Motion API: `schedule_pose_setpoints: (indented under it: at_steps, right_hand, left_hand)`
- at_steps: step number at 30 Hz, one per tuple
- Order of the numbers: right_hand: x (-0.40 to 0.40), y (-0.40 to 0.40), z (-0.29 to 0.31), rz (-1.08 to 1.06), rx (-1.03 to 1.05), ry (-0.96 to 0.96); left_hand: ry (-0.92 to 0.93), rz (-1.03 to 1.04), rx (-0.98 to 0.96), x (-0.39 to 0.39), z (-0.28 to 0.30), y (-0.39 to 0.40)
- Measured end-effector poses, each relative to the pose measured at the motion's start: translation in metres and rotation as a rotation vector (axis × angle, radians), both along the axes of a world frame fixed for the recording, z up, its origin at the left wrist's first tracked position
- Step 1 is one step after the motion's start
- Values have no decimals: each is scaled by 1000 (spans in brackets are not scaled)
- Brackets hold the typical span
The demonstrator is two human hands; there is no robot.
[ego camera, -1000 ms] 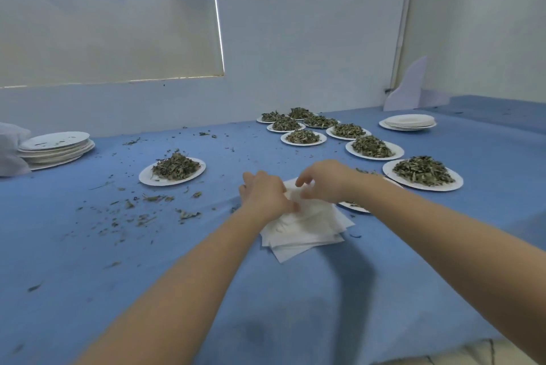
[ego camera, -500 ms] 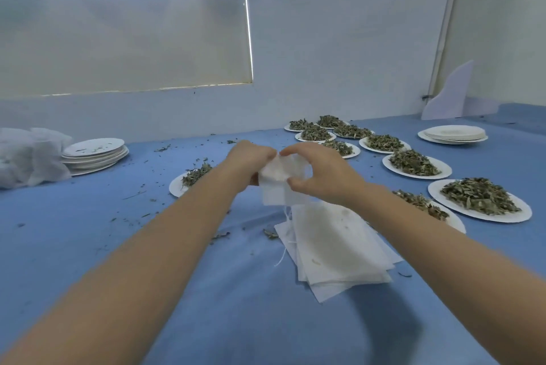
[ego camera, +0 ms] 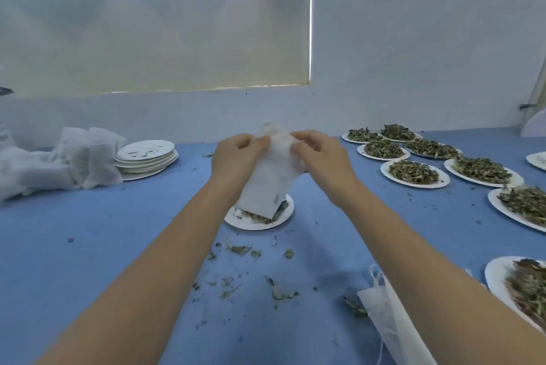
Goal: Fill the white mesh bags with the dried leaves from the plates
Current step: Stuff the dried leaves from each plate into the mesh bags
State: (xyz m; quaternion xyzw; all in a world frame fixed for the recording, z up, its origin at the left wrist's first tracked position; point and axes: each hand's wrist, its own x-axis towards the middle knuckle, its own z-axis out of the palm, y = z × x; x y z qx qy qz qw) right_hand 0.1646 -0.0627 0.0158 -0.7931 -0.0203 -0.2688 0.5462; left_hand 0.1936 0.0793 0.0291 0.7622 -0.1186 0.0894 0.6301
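Both hands hold one white mesh bag (ego camera: 270, 178) up above the blue-covered desk (ego camera: 88, 246). The left hand (ego camera: 236, 158) pinches the bag's top edge on one side and the right hand (ego camera: 320, 158) pinches it on the other, the fingers (ego camera: 298, 137) of each curled onto the fabric. The bag hangs down between the wrists, its lower corner in front of a round white paper plate (ego camera: 263, 218) that carries a small heap of dried green leaves (ego camera: 263, 217); whether the bag touches the heap cannot be told.

Loose bits of leaf (ego camera: 280, 290) lie scattered on the desk nearer the person. At the lower right, partly hidden by the right forearm, lies a flat pile of white mesh bags (ego camera: 381, 314) with a thin drawstring trailing from it. Further right and along the far right side stand more white plates heaped with dried leaves (ego camera: 413, 172), set close together in rows. At the far left sits a stack of used white plates (ego camera: 146, 158), and just beside it a crumpled heap of white mesh fabric (ego camera: 59, 161). Behind the desk is a pale wall with a drawn roller blind (ego camera: 153, 22).
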Motion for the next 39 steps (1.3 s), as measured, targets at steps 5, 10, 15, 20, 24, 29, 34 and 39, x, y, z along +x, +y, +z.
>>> schedule_pose_setpoints:
  at_steps: [5, 10, 15, 20, 24, 29, 34, 39]
  right_hand:
    - [28, 25, 3, -12, -91, -105]
    - [47, 42, 8, 22, -128, -144]
    - [63, 48, 14, 15, -257, -98]
    - [72, 48, 14, -162, -484, -90]
    - [74, 44, 15, -65, -400, -59]
    - [69, 42, 10, 135, -186, -37]
    - [72, 36, 6, 301, -73, 162]
    - [71, 29, 5, 468, 33, 237]
  left_hand:
    - [-80, 46, 34, 27, -3, 23]
    - [-174, 141, 54, 49, -3, 39]
    - [-264, 204, 62, 64, -2, 43]
    - [-354, 225, 219, 73, -3, 43]
    - [-412, 192, 282, 74, -6, 39]
    - [-428, 160, 310, 73, -8, 36]
    - [-450, 118, 377, 70, -4, 38]
    - [-621, 171, 486, 64, -6, 33]
